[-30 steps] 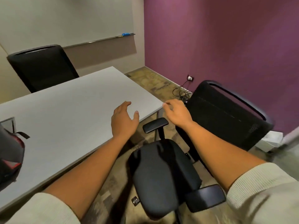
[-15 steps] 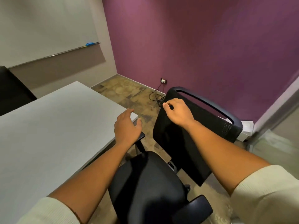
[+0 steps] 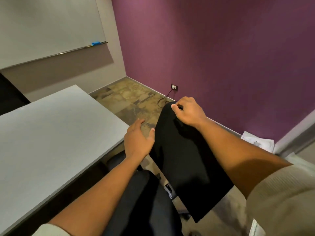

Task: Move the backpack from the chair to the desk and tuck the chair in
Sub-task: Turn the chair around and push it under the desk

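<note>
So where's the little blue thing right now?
In the head view, the small blue object sits upper left on the whiteboard's ledge, at its right end beside the purple wall.

Desk (image 3: pixel 51 133) at left; chair (image 3: pixel 179 159) just right of desk corner, seat partly under desk edge. Whiteboard (image 3: pixel 47 28) on wall behind desk. Wall socket (image 3: pixel 174 86) behind chair, papers (image 3: pixel 257 142) on floor at right
</note>
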A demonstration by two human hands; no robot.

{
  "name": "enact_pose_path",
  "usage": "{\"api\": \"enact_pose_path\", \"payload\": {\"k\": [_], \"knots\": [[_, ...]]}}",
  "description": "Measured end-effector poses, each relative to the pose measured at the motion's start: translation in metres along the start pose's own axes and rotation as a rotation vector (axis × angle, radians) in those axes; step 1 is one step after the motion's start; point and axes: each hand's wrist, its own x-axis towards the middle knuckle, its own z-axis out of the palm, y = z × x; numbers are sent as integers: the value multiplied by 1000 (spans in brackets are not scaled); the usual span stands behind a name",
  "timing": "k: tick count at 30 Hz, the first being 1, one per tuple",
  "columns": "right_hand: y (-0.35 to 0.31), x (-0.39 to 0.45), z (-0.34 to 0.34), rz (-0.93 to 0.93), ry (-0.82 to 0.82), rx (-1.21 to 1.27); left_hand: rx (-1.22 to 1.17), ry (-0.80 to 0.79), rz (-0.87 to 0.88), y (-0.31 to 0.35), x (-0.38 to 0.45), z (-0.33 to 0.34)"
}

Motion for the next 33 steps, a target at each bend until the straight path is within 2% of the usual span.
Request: {"api": "enact_pose_path", "payload": {"k": [8, 13, 17, 21, 25, 33], "knots": [[65, 52, -14, -335, -206, 55, 28, 99, -174, 64, 8, 61], [83, 63, -14, -507, -339, 60, 75, 150, -256, 78, 4, 76], [99, 72, -13, -511, -453, -4, 85, 162, -313, 77, 1, 81], [121, 75, -6, -456, -397, -78, 108, 190, -347, 72, -11, 83], [145, 70, 1, -262, -387, 67, 96, 192, -364, 69, -21, 88], [139, 58, 12, -236, -353, 139, 104, 123, -375, 69, -19, 101]]}}
